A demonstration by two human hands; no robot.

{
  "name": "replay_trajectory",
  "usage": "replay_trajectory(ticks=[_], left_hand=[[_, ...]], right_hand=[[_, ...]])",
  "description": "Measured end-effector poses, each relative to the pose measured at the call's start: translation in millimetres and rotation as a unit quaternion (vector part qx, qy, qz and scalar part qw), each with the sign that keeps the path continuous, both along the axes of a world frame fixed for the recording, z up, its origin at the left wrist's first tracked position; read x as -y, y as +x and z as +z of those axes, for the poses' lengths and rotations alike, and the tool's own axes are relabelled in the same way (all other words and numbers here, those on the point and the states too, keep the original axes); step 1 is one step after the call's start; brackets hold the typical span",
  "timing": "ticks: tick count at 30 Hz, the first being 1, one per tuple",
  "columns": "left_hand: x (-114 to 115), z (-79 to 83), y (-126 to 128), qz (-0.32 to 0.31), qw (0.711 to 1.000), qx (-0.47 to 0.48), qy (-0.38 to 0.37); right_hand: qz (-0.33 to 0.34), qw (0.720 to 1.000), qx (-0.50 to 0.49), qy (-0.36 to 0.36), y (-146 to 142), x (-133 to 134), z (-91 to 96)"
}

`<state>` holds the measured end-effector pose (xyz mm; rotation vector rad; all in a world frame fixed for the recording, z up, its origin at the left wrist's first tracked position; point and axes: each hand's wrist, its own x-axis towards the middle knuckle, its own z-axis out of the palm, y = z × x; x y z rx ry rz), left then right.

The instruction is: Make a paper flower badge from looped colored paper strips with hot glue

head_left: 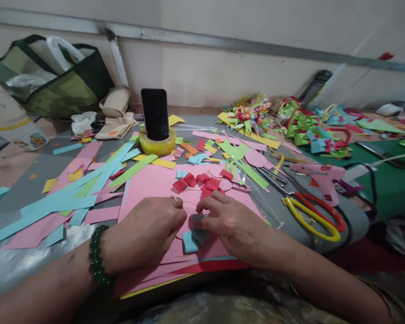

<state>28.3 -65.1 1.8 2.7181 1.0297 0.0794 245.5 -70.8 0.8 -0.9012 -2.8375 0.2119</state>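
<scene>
My left hand (148, 231), with a ring and a green bead bracelet, is closed over the pink paper sheets (146, 180); whatever its fingertips pinch is hidden. Facing it, my right hand (234, 222) has its fingers bent together, thumb and forefinger close. What they hold, if anything, I cannot make out. Beneath the right thumb are small folded blue paper pieces (190, 243), partly in shadow. Several red paper pieces (211, 184) lie just beyond the right fingertips. A thin string or wire curves over the pink sheet between the hands.
Blue paper strips (70, 202) spread over the left side. A phone (155, 114) leans upright in a yellow tape roll (157, 145). Scissors (312, 220) with red and yellow handles and a pink glue gun (324, 180) lie right. Colourful paper bundles (249, 112) stand at the back.
</scene>
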Motion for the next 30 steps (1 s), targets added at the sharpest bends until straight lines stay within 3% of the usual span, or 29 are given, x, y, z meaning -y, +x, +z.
replay_trajectory(ticks=[7,14,19,25,30], left_hand=[[0.1,-2.1,-0.6,-0.005,1.0,-0.003,0.016],[-1.0,1.0,1.3,0.003,1.0,-0.007,-0.002],[-0.1,0.8,0.6,-0.001,1.0,-0.003,0.002],[0.3,2.4,-0.7,-0.015,1.0,-0.007,0.006],[1.1,6.8,1.4,-0.012,1.0,-0.004,0.007]], right_hand=[[-0.014,0.997,-0.041,0.058,1.9,2.2,9.0],[-0.001,1.0,0.009,0.016,-3.5,0.6,-1.9],[-0.004,1.0,-0.02,-0.006,-2.6,2.1,2.5],[-0.103,0.992,-0.071,-0.025,6.8,5.9,2.7],[-0.123,0.989,-0.072,-0.026,5.5,14.0,-6.2]])
